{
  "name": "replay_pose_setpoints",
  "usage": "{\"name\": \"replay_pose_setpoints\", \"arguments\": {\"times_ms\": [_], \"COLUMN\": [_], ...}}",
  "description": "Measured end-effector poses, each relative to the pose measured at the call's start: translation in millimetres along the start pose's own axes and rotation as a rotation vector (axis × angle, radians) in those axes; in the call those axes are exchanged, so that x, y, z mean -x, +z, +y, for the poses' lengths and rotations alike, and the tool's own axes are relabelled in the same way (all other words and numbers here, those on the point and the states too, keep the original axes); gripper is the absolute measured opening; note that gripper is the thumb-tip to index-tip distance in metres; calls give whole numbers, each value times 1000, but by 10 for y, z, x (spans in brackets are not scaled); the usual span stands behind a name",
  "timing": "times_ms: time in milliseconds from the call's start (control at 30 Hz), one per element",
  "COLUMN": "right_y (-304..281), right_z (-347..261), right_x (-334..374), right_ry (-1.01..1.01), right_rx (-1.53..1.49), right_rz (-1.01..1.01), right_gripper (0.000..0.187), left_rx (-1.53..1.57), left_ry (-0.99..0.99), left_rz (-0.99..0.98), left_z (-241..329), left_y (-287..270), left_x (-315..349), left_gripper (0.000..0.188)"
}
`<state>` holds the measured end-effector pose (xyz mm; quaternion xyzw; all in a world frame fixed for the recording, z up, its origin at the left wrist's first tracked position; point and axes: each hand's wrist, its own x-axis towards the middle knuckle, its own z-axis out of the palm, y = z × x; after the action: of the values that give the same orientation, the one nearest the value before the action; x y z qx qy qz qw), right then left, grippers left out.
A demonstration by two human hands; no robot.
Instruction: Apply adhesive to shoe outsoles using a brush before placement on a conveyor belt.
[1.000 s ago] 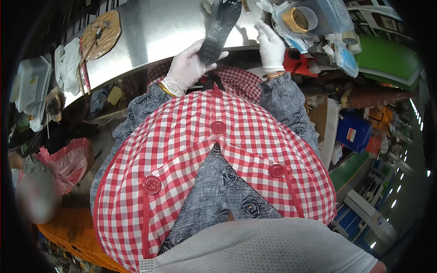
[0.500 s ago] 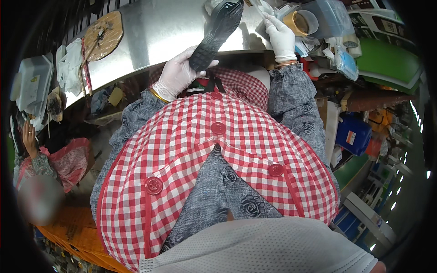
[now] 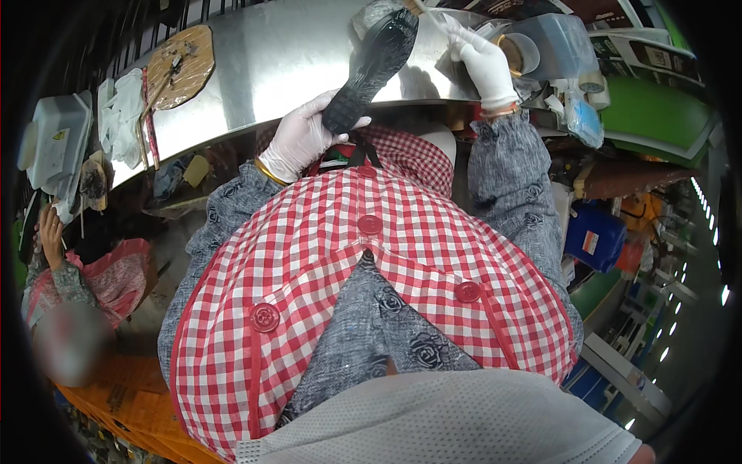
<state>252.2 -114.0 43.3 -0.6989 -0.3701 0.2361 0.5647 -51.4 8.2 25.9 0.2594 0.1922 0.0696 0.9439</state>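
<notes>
A black shoe sole [image 3: 376, 68] with a wet-looking shine is in my left hand [image 3: 303, 138]. My white-gloved fingers are closed round its heel end, and the toe end slants up and away over the metal table. My right hand [image 3: 485, 68], in a white glove too, is closed on a slim pale stick that looks like a brush [image 3: 427, 11]. The brush's end is at the toe of the sole; whether its tip touches is hard to see at the picture's edge. A crumpled clear plastic wrap [image 3: 371, 17] lies behind the sole.
A shiny metal table [image 3: 270, 62] curves across the far side. On it are a brown board [image 3: 185, 58] and white gloves [image 3: 122, 127] at left, and a clear plastic tub [image 3: 556, 46] at right. Another person's hand [image 3: 51, 236] is at far left, near a translucent box [image 3: 58, 139].
My right hand has shifted slightly right and nearer, bringing the brush to the sole's toe. The sole has moved slightly right and nearer in my left hand.
</notes>
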Motion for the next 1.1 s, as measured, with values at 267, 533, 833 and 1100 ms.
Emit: {"name": "replay_pose_setpoints", "arguments": {"times_ms": [267, 533, 833, 1100], "right_y": [4, 78, 556, 533], "right_z": [-44, 76, -128, -144], "right_x": [-45, 179, 443, 498], "right_ry": [43, 33, -355, -511], "right_rx": [190, 226, 922, 754], "right_rz": [-107, -128, 231, 265], "right_gripper": [29, 32, 41, 51], "left_rx": [70, -18, 222, 244], "left_ry": [-73, 25, -4, 22], "left_rz": [-12, -49, -169, -164], "left_z": [83, -78, -380, -449], "left_y": [-69, 28, 5, 55], "left_x": [-28, -80, -245, -282], "left_gripper": [43, 46, 45, 46]}}
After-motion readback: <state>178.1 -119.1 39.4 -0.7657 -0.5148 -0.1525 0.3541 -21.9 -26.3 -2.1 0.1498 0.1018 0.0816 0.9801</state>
